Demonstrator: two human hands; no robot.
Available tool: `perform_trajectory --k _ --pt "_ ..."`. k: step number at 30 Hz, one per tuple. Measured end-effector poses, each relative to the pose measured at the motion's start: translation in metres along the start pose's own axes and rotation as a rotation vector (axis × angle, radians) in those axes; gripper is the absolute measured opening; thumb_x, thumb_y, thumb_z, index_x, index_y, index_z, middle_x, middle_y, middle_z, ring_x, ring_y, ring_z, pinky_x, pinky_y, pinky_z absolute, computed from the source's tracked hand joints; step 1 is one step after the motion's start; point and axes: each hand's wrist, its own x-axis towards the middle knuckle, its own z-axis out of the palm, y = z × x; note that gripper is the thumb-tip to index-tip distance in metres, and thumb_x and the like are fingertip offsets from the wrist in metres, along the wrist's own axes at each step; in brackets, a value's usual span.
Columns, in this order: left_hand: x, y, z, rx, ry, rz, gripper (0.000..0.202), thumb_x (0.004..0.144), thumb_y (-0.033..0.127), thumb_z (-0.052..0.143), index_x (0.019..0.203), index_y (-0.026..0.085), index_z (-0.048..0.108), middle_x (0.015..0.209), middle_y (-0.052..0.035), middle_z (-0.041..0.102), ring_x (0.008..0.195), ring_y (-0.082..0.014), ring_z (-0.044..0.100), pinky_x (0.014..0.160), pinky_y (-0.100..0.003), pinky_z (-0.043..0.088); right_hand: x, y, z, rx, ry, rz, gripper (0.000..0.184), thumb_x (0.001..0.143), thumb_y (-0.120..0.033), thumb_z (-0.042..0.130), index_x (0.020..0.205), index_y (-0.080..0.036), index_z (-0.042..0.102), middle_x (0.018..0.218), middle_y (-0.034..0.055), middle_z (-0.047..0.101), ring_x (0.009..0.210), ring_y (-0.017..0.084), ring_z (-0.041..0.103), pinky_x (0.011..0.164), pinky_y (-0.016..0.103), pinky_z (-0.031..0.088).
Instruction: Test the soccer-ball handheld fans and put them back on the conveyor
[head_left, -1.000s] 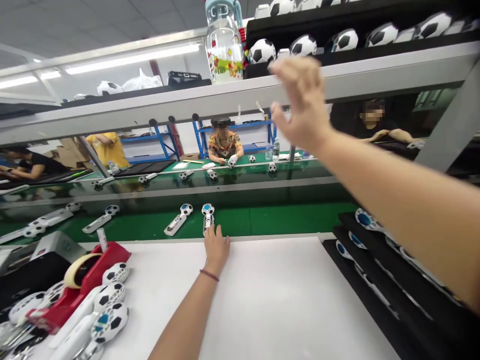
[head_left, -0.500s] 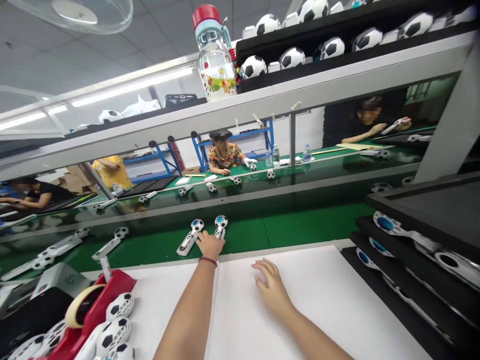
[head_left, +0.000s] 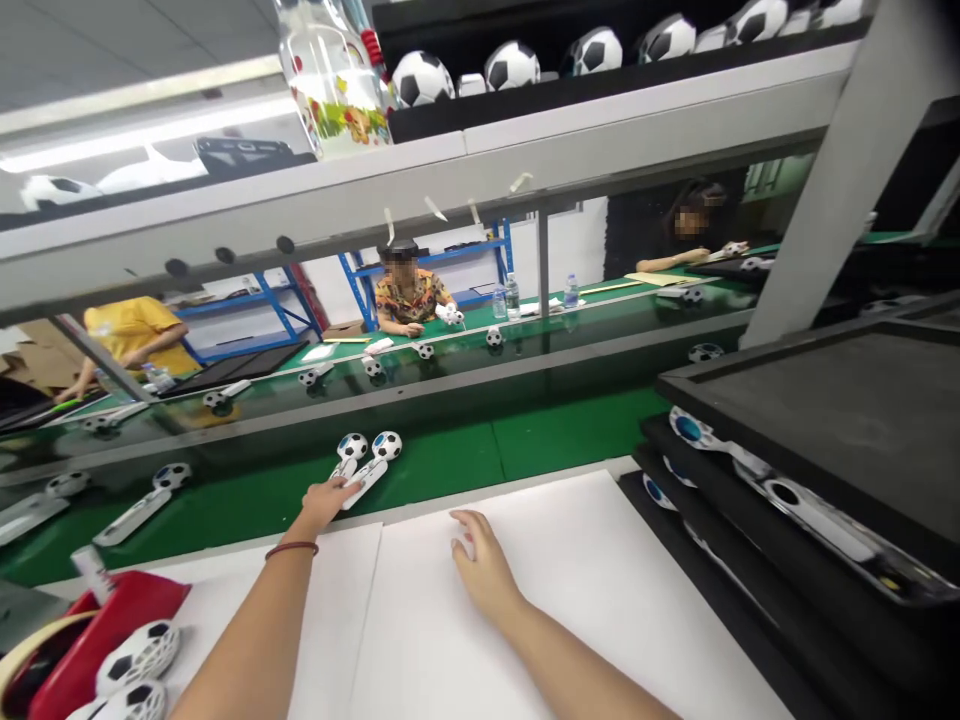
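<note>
On the green conveyor belt [head_left: 442,465], our soccer-ball-headed device [head_left: 373,470] points its ball away and rightward, the long axis slanting back toward us, beside a similar device [head_left: 351,449]. Our left hand [head_left: 322,502] touches its handle; we cannot tell whether those fingers grip. Our right hand [head_left: 486,565], fingers apart, is over the white worktop [head_left: 431,640]. Stacked black trays [head_left: 825,420] hold white parts [head_left: 817,515]; beyond, a co-worker [head_left: 409,295] sits before blue shelving [head_left: 356,292].

Factory, with green conveyor belt [head_left: 574,432]
</note>
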Motion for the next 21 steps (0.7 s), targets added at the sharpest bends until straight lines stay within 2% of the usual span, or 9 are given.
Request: perform_trajectory --k 4,6,8,12,14,15,17,18,21 --pt "-0.053 0.046 0.027 -0.207 0.114 0.142 0.028 0.076 0.034 0.062 0.095 0.014 0.061 0.111 -0.0123 0.05 0.112 -0.0291 0.045 0.096 -0.045 0.036 0.006 -0.005 -0.001 0.222 -0.022 0.157 0.054 0.075 -0.028 0.055 0.126 -0.022 0.04 0.128 0.0125 0.046 0.115 0.024 0.05 0.093 0.041 0.044" --pt "-0.089 0.07 0.04 -0.299 0.181 0.23 0.029 0.071 0.033 0.064 0.095 0.015 0.063 0.116 -0.0135 0.042 0.118 -0.0303 0.039 0.101 -0.043 0.032 0.008 -0.017 -0.003 0.467 -0.054 0.237 0.068 0.074 -0.036 0.06 0.133 -0.026 0.027 0.131 0.0112 0.044 0.117 0.023 0.048 0.091 0.039 0.045" --pt "-0.126 0.091 0.049 -0.366 0.222 0.315 0.032 0.068 0.036 0.065 0.095 0.019 0.064 0.119 -0.0117 0.037 0.121 -0.0309 0.034 0.103 -0.043 0.029 0.01 -0.035 -0.008 0.727 -0.077 0.256 0.076 0.072 -0.042 0.065 0.134 -0.031 0.022 0.128 0.008 0.047 0.113 0.022 0.052 0.086 0.037 0.047" --pt "-0.18 0.114 0.052 -0.515 0.396 0.503 0.036 0.067 0.039 0.066 0.098 0.023 0.062 0.128 -0.011 0.026 0.125 -0.0362 0.025 0.103 -0.051 0.027 0.013 -0.08 -0.021 0.899 -0.015 0.182 0.065 0.068 -0.04 0.072 0.121 -0.03 0.035 0.113 0.0032 0.058 0.093 0.02 0.062 0.08 0.035 0.05" --pt "-0.192 0.117 0.049 -0.663 0.456 0.651 0.045 0.073 0.039 0.062 0.115 0.026 0.053 0.136 -0.0109 0.02 0.128 -0.0358 0.021 0.102 -0.052 0.027 0.014 -0.099 -0.029 0.886 -0.004 0.173 0.057 0.066 -0.035 0.072 0.114 -0.027 0.041 0.107 0.0029 0.061 0.089 0.021 0.063 0.079 0.036 0.051" --pt "-0.195 0.117 0.046 -0.759 0.444 0.698 0.054 0.076 0.039 0.06 0.126 0.028 0.043 0.14 -0.0109 0.018 0.13 -0.0343 0.02 0.102 -0.052 0.027 0.014 -0.106 -0.033 0.877 -0.01 0.166 0.053 0.066 -0.034 0.072 0.11 -0.026 0.044 0.103 0.0031 0.063 0.088 0.021 0.063 0.078 0.036 0.051" --pt "-0.195 0.118 0.037 -0.976 0.292 0.696 0.07 0.081 0.04 0.055 0.139 0.028 0.018 0.143 -0.0127 0.019 0.131 -0.0309 0.024 0.103 -0.049 0.028 0.016 -0.114 -0.043 0.861 -0.032 0.148 0.047 0.064 -0.03 0.07 0.105 -0.023 0.048 0.097 0.0033 0.065 0.086 0.021 0.063 0.075 0.035 0.052" --pt "-0.194 0.119 0.032 -1.064 0.156 0.646 0.073 0.081 0.042 0.055 0.14 0.026 0.015 0.142 -0.014 0.024 0.129 -0.0304 0.028 0.103 -0.048 0.029 0.016 -0.116 -0.047 0.848 -0.059 0.146 0.046 0.062 -0.029 0.07 0.102 -0.022 0.05 0.095 0.0032 0.066 0.084 0.021 0.064 0.073 0.034 0.052" --pt "-0.192 0.122 0.019 -1.159 -0.316 0.51 0.069 0.073 0.042 0.067 0.13 0.019 0.035 0.128 -0.0145 0.047 0.118 -0.031 0.044 0.099 -0.043 0.036 0.018 -0.114 -0.058 0.782 -0.174 0.178 0.041 0.061 -0.024 0.068 0.098 -0.02 0.053 0.088 0.0026 0.066 0.077 0.02 0.064 0.067 0.032 0.053"
